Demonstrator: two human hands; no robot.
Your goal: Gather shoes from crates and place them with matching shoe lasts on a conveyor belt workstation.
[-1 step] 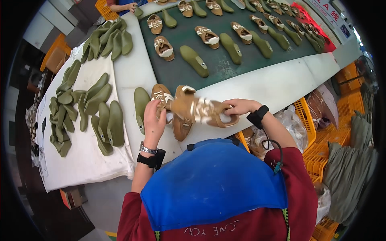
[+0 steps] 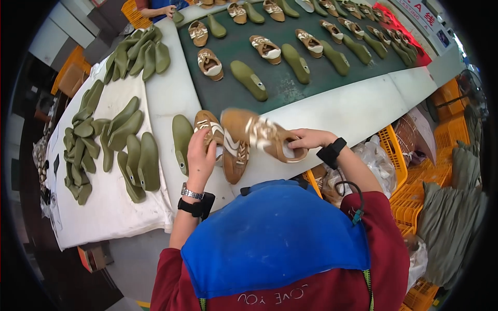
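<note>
My right hand (image 2: 313, 140) grips a brown sneaker with white laces (image 2: 262, 133) at its heel opening, thumb inside the collar. The sneaker is held above the white table edge, toe to the left and slightly blurred. My left hand (image 2: 201, 159) has its fingers closed on the collar of another brown sneaker (image 2: 207, 119) with a white side stripe, which rests on the table. Between the two hands lies a third brown sneaker (image 2: 236, 165), partly covered by the held one. Left of my left hand is a green shoe last (image 2: 182, 137).
A dark green conveyor belt (image 2: 290, 96) carries rows of brown sneakers and green lasts. Piles of green lasts (image 2: 78, 150) lie on a white cloth (image 2: 148, 207) at the left. Another person's hand (image 2: 169, 10) shows at the far left. Orange crates (image 2: 402, 210) stand at the right.
The sneaker in my right hand has swung, its toe tipping up and away from me. My left hand stays at its sneaker.
</note>
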